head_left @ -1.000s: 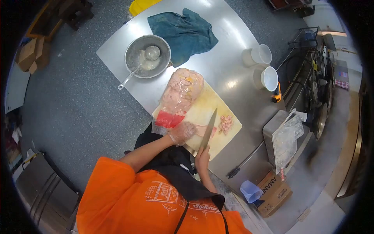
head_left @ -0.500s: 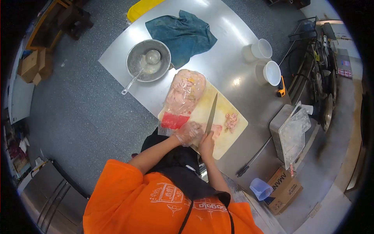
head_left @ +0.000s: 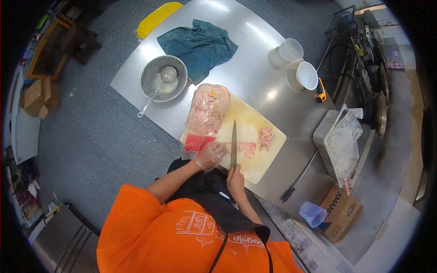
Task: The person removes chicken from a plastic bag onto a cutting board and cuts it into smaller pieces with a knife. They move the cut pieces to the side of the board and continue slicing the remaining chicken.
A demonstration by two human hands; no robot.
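Observation:
A long knife [head_left: 234,144] points away from me over the cutting board [head_left: 255,171], its handle gripped in my right hand [head_left: 235,182]. My left hand [head_left: 210,155], in a clear plastic glove, has its fingers bent together at the left end of a flat meat strip [head_left: 247,149]; what the fingertips hold is too small to make out. Just above that hand lies a red piece [head_left: 196,143] under clear plastic. A large plastic-wrapped block of pale meat [head_left: 208,109] rests on the board's upper left. Small chopped pieces [head_left: 265,137] form a pile at the right.
Beyond the board are a metal bowl [head_left: 144,82] with a ladle and a teal cloth [head_left: 198,45]. Two white tubs [head_left: 307,76] and an orange-black tool [head_left: 321,91] stand at the right. A metal container [head_left: 324,148] and a sharpening rod [head_left: 296,184] lie nearer.
The knife has turned more upright in view, and its blade now lies across the strip's left part. My left hand has shifted slightly left. The whole view has shifted a little.

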